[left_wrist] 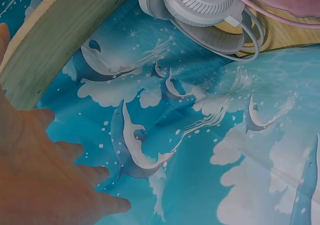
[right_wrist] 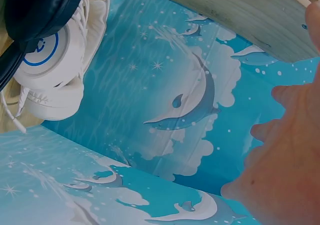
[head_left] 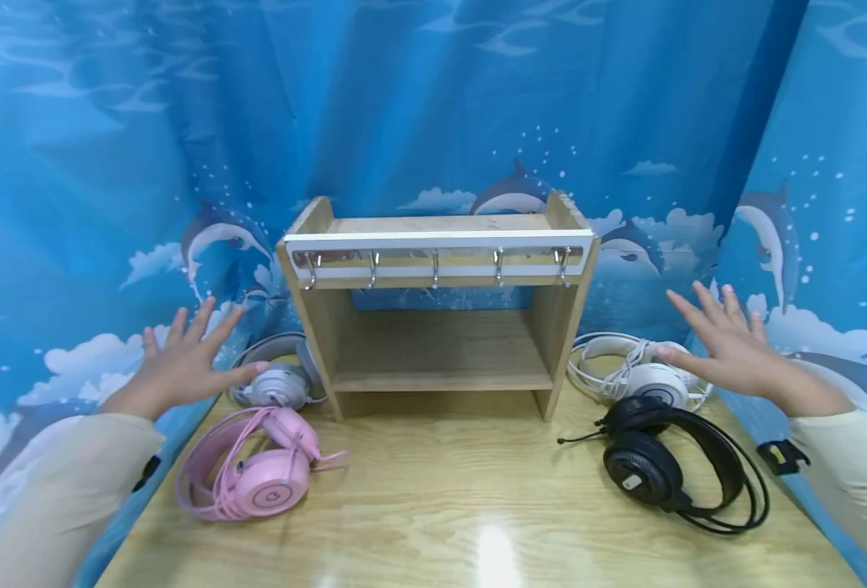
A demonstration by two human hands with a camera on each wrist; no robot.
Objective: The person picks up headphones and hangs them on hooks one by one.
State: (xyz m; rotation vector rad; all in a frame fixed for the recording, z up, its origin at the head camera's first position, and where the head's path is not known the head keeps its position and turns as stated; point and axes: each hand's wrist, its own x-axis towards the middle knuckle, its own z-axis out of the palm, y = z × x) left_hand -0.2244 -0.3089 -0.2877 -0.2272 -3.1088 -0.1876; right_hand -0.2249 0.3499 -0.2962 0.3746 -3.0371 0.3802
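My left hand [head_left: 187, 363] is spread with straight fingers in the air at the left, holding nothing. Nearest to it are grey-white headphones [head_left: 281, 384], and in front of those lie pink headphones [head_left: 268, 474] with their cable wound round them. On the other side my right hand [head_left: 735, 351] is likewise spread and holds nothing. White headphones [head_left: 654, 382] with a bundled cable lie near its thumb. Black headphones [head_left: 642, 469] with a thin microphone boom rest in front of the white ones, partly covering them. Both wrist views show the spread fingers above the printed curtain.
A small wooden shelf [head_left: 441, 380] stands at the back middle of the wooden table [head_left: 433, 498]. Across its upper front runs a white rail [head_left: 433, 241] with several metal double hooks [head_left: 436, 268]. Blue dolphin-print curtains [head_left: 433, 98] enclose the back and sides.
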